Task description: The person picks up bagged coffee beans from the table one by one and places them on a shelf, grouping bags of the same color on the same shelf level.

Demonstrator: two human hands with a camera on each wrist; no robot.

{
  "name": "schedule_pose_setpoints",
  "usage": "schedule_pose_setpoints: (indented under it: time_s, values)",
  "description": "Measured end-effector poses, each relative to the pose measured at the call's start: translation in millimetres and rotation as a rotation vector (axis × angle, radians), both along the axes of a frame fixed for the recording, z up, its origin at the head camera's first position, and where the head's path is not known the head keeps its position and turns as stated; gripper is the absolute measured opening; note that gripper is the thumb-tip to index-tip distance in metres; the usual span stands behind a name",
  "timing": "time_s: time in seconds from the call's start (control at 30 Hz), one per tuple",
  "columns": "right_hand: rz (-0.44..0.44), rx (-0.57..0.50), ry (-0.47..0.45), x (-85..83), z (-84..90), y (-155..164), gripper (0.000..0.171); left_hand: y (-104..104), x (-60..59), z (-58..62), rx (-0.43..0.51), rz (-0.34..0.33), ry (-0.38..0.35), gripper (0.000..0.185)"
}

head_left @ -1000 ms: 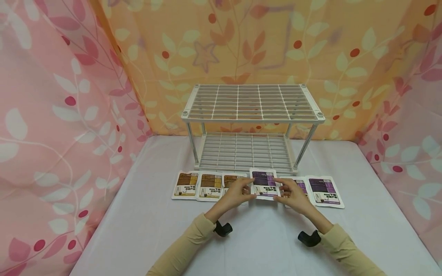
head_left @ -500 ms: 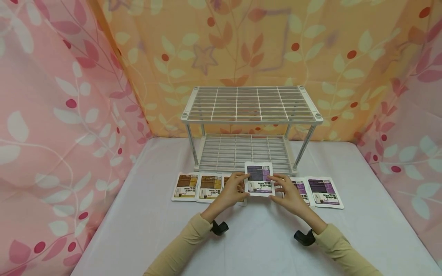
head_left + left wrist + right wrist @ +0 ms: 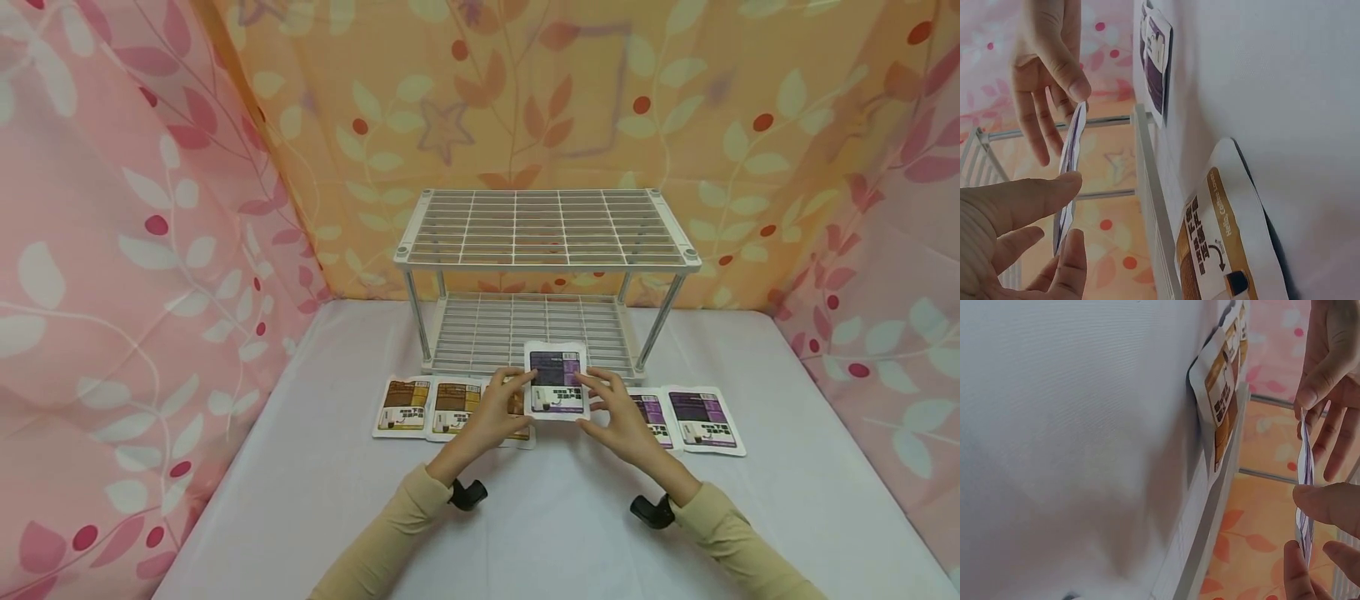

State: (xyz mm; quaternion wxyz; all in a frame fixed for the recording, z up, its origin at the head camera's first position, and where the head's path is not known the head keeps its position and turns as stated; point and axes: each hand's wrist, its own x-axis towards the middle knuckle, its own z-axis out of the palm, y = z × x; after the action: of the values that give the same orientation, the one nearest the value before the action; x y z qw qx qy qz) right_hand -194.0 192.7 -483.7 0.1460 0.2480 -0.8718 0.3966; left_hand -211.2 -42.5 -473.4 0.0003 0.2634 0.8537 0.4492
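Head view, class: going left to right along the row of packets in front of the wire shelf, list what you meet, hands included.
First brown packet → second brown packet → left hand → raised purple packet → right hand → far-right purple packet.

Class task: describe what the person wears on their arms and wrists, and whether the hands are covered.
Both arms are covered by long, plain beige sleeves that reach to the wrists. A small black device is strapped under each wrist: one at the left, one at the right. The left hand and right hand are bare: no gloves, and no rings or markings show.
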Motion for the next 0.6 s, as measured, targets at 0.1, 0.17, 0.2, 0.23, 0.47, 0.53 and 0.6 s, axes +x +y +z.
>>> schedule_pose_setpoints:
  time_s: [0.1, 0.17, 0.2, 0.23, 0.47, 0.53, 0.6]
  values:
    - [0.004, 0.006, 0.027, -0.6, 1.8, -3.0, 0.078, -2.9, 0.5, 1.6, -0.005, 0.006, 0.019, 0.072]
    - [0.005, 0.014, 0.044, -1.3, 3.4, -5.1, 0.079, -4.4, 1.0, 2.9, 0.006, 0.009, 0.019, 0.073]
    - [0.007, 0.018, 0.05, -1.9, 4.3, -6.0, 0.079, -5.1, 1.2, 3.4, 0.013, 0.011, 0.015, 0.073]
    - [0.008, 0.023, 0.058, -2.6, 5.2, -7.0, 0.079, -5.7, 1.3, 3.8, 0.024, 0.012, 0.01, 0.074]
    - [0.025, 0.034, 0.093, -7.2, 14.9, -14.6, 0.076, -11.0, 0.4, 7.8, 0.018, 0.047, 0.053, 0.071]
    - [0.024, 0.037, 0.1, -8.5, 17.5, -17.0, 0.075, -12.8, -0.2, 9.4, 0.009, 0.056, 0.084, 0.069]
    - [0.026, 0.04, 0.111, -9.9, 19.6, -19.4, 0.075, -14.7, -0.8, 10.9, 0.013, 0.06, 0.108, 0.068]
